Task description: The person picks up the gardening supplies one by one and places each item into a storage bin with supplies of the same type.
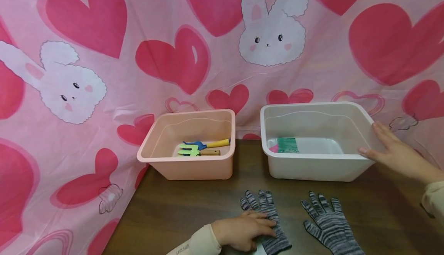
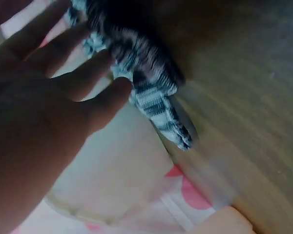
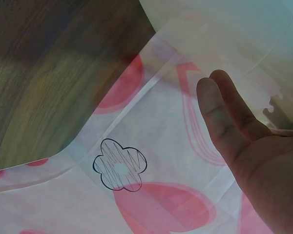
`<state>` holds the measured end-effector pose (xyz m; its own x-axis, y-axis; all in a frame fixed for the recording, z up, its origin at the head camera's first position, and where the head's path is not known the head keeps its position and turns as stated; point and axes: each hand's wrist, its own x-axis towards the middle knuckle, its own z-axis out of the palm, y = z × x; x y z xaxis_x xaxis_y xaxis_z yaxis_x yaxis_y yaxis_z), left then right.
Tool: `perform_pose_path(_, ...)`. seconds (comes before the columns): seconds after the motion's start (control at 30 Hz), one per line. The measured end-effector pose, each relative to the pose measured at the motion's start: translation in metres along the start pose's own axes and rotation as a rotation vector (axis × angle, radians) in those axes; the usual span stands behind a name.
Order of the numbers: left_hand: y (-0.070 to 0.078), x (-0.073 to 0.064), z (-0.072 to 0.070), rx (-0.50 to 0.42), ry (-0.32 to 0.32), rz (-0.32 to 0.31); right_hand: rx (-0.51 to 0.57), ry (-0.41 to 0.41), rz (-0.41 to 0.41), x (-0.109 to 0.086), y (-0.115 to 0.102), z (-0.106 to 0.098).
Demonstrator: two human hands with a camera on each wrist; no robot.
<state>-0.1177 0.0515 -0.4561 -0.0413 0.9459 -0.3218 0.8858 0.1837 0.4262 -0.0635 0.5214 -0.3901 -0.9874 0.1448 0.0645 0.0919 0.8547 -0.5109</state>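
Note:
My left hand point(image 1: 244, 230) lies over a grey-and-black striped knit glove point(image 1: 270, 224) on the table, its fingers spread across the fabric. In the left wrist view, the fingers point(image 2: 63, 63) are extended beside the striped glove point(image 2: 158, 105). A matching glove point(image 1: 333, 224) lies flat to the right. My right hand point(image 1: 395, 151) is at the right end of a white plastic bin point(image 1: 315, 166), thumb by the front corner, fingers along the side rim. In the right wrist view, two straight fingers point(image 3: 224, 109) show beside the bin's pale wall.
Inside the white bin lie a green rectangular piece point(image 1: 288, 145) and something pink point(image 1: 274, 148). To its left, a peach bin point(image 1: 197, 168) holds a blue garden tool with a yellow handle point(image 1: 218, 143) and a green hand fork point(image 1: 189, 150). A heart-patterned cloth point(image 1: 166, 62) hangs behind.

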Motion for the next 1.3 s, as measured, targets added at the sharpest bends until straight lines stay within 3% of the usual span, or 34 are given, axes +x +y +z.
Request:
perform_pose_path(0.1,0.003,0.004,0.007,0.097,0.005,-0.017,0.004,0.004,-0.003,0.000,0.001,0.000)
perform_pose_path(0.33,0.008,0.018,0.014,0.344,0.105,-0.070,0.020,0.009,-0.016,0.000,0.001,0.000)
perform_pose_path(0.67,0.021,0.033,0.016,0.540,0.169,-0.106,0.025,0.020,-0.023,0.000,0.002,0.000)
perform_pose_path(0.77,0.020,0.037,0.015,0.554,0.170,-0.132,0.028,0.016,-0.023,0.000,0.003,0.000)
perform_pose_path(0.87,0.017,0.039,0.014,0.547,0.218,-0.127,0.024,0.011,-0.022,0.000,0.003,0.000)
perform_pose_path(1.03,0.007,0.038,0.010,0.451,0.380,-0.092,0.024,0.013,-0.021,-0.001,0.002,0.000)
perform_pose_path(1.2,-0.002,0.029,0.000,0.226,0.473,-0.103,0.031,0.017,-0.031,-0.001,-0.001,0.001)
perform_pose_path(1.3,-0.006,0.024,-0.009,0.076,0.572,-0.109,0.031,0.020,-0.034,-0.002,-0.002,0.000)
